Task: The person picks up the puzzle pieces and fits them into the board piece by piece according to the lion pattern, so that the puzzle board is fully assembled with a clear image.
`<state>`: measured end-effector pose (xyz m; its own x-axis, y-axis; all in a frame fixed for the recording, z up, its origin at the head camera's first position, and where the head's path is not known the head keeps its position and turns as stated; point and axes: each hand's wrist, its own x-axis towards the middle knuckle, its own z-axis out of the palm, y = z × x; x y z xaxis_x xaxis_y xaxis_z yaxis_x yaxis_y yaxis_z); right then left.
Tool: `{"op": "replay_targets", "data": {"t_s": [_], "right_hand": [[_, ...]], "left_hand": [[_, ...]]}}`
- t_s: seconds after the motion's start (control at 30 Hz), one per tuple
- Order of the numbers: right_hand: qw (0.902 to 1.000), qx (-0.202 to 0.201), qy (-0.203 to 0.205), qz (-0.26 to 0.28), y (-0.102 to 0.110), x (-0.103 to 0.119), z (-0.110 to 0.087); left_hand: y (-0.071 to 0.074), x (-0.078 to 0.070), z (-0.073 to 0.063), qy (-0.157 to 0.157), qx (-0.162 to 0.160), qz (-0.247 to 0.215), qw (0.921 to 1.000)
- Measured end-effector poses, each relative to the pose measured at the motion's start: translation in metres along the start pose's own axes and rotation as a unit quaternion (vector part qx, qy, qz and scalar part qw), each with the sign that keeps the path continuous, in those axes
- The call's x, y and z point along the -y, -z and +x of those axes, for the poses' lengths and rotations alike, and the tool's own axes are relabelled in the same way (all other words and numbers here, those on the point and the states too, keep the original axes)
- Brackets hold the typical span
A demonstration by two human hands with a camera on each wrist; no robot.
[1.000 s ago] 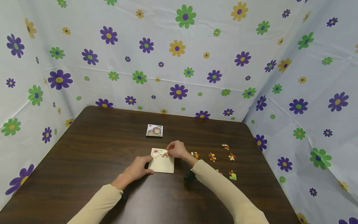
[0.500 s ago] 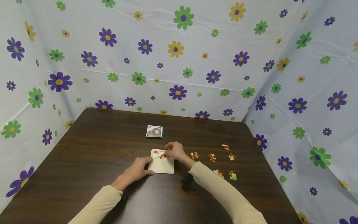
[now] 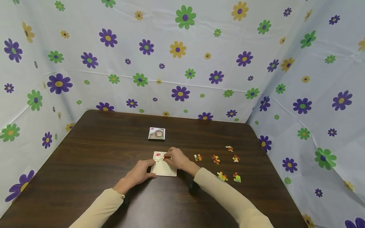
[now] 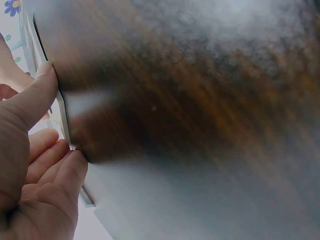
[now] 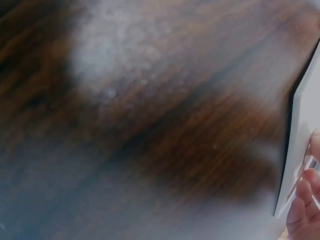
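A pale square puzzle board [image 3: 166, 171] lies on the dark table, with a few pieces fitted along its far side, one bearing a pink shape [image 3: 158, 155]. My left hand [image 3: 139, 172] rests against the board's left edge, thumb and fingertips spread along it; the left wrist view shows these fingers [image 4: 70, 170] touching the rim. Over the board's right half, my right hand [image 3: 177, 159] pinches a reddish-brown puzzle piece [image 3: 167, 157], mostly covered by the fingers. Only those fingertips [image 5: 297, 210] and part of the board [image 5: 307, 110] show in the right wrist view.
Behind the board lies a small lion picture card [image 3: 156, 133]. Several loose puzzle pieces are scattered to the right, including an orange one [image 3: 215, 159], a green one [image 3: 237, 177] and one near the right wrist [image 3: 198, 157]. A flowered cloth [image 3: 159, 72] stands around the table.
My right hand has moved left and slightly nearer over the board, bringing the reddish-brown piece toward the fitted ones. My left hand stays at the left edge.
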<state>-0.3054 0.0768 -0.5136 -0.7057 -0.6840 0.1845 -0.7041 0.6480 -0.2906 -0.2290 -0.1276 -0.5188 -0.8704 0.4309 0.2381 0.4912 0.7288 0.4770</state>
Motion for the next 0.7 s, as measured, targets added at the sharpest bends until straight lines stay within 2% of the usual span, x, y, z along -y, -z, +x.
{"op": "replay_targets", "data": {"t_s": [0.43, 0.7], "right_hand": [[0.9980, -0.024, -0.002, -0.057, -0.0027, 0.0061, -0.0061], [0.9977, -0.039, 0.016, -0.053, -0.0067, 0.0029, -0.0060]], "left_hand": [[-0.0006, 0.0015, 0.0016, -0.001, 0.002, 0.005, 1.0000], [-0.0006, 0.0020, 0.0016, 0.000, 0.003, 0.002, 1.0000]]}}
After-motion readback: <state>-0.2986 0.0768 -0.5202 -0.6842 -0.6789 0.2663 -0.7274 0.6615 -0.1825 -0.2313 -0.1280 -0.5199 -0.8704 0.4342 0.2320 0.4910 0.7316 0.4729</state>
